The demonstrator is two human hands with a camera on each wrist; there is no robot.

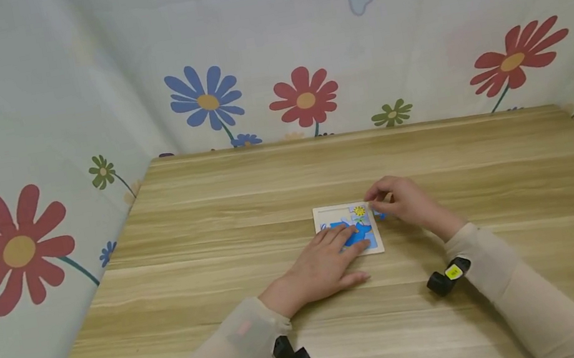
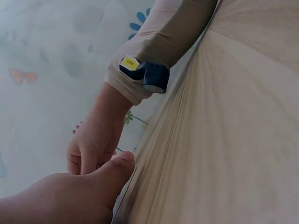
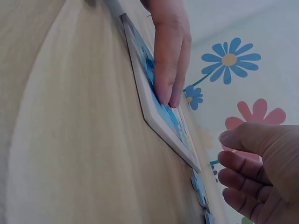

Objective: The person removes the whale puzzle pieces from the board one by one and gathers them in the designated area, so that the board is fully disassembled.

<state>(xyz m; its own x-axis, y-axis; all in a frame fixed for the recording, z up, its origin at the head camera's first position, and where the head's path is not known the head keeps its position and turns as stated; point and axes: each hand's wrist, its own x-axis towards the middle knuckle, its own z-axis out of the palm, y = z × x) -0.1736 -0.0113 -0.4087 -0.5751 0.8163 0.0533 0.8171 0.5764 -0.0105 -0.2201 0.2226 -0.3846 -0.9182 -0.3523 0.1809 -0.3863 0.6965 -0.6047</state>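
Note:
A small jigsaw puzzle in a pale wooden frame point(image 1: 317, 213) lies on the table, with blue pieces and a yellow sun or flower piece point(image 1: 359, 210) in it. My left hand point(image 1: 320, 265) rests on the puzzle, its fingers extended over the blue part and hiding some of it. In the right wrist view, fingertips of that left hand point(image 3: 169, 65) touch the puzzle's surface. Beside the frame's far right corner is my right hand point(image 1: 404, 202). Its thumb point(image 3: 245, 137) and bent fingers stand apart with nothing between them. Loose blue pieces point(image 3: 198, 189) lie just outside the frame, partly under the right hand in the head view.
The wood-grain table point(image 1: 202, 218) reaches back to a white curtain point(image 1: 251, 33) printed with flowers and a butterfly. Black wrist cameras are strapped over both sleeves, one at the left wrist point(image 1: 292, 356) and one at the right point(image 1: 448, 277).

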